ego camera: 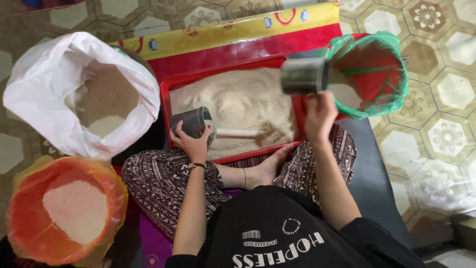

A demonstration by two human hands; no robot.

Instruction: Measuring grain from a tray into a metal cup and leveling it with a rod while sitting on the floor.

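In the middle, on the lap side of the floor mat: a flat red plastic tray full of pale grain. Left hand wrapped around a dark round metal cup, tipped on its side and dug into the grain at the tray's near left corner. Right hand closed on the handle of a second shiny metal cup, lifted and turned sideways at the mouth of a red bucket lined with a green plastic bag. Only a little grain down inside that bucket, so plenty of filling left. Lots of grain in the tray too. A thin white stick lying on the grain, just beside the dark cup.

To the left, a big white plastic sack, open and partly full. Below it, an orange bucket lined with a yellow bag, about half full.

Tight room near the body: crossed legs and a bare foot touching the tray's near edge. Tray's right edge right up against the green-lined bucket, so a short trip for the raised cup. More open floor of patterned tiles far right.
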